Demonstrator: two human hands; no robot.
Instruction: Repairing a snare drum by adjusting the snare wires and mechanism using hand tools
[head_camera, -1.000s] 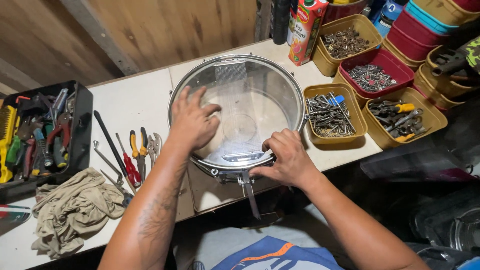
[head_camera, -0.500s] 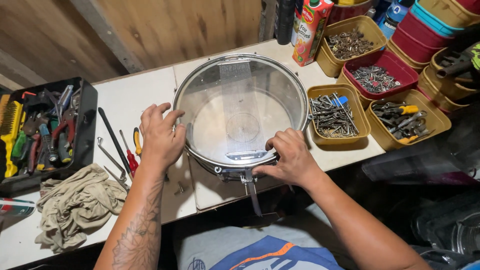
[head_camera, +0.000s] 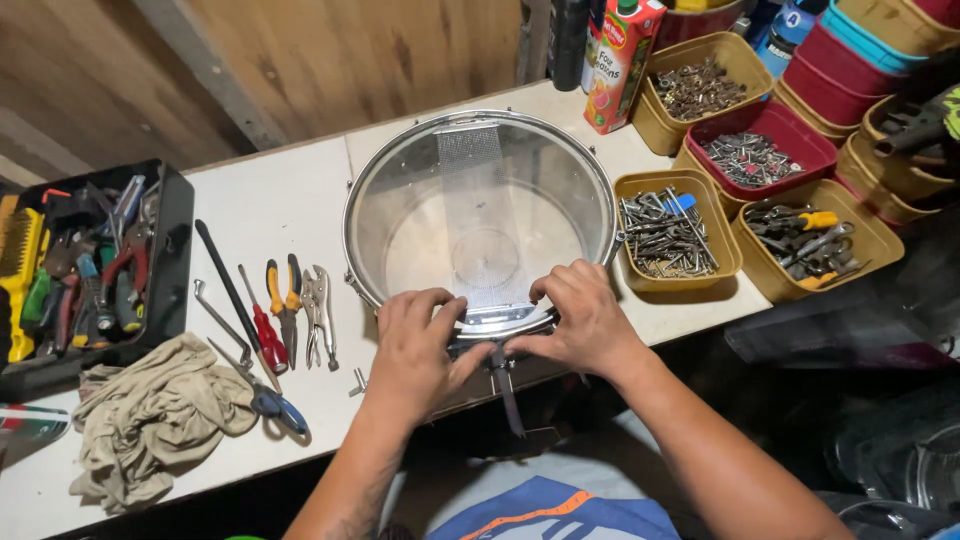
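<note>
Drum: a snare drum (head_camera: 480, 215) lies snare side up on the white worktop (head_camera: 270, 200), its near edge at the worktop's front; the clear head shows the shell inside.
Snare wires: a band of wires (head_camera: 478, 230) runs across the head from the far rim to the near one.
Left hand: the left hand (head_camera: 418, 350) rests on the near rim, fingers curled over the edge, thumb pressing by the metal fitting there; it grips nothing loose.
Right hand: the right hand (head_camera: 580, 320) sits just beside it on the same rim, fingers bent down onto the end of the wires.
Strap: a dark strap (head_camera: 505, 385) hangs from the fitting between both hands, over the worktop's edge.
Left of drum: pliers (head_camera: 283, 305), locking pliers (head_camera: 320, 315), a red screwdriver (head_camera: 262, 330), a rag (head_camera: 150, 420), a black tool tray (head_camera: 90, 265).
Right of drum: tubs (head_camera: 665, 230) of screws and bits; a juice carton (head_camera: 622, 60) stands behind.
</note>
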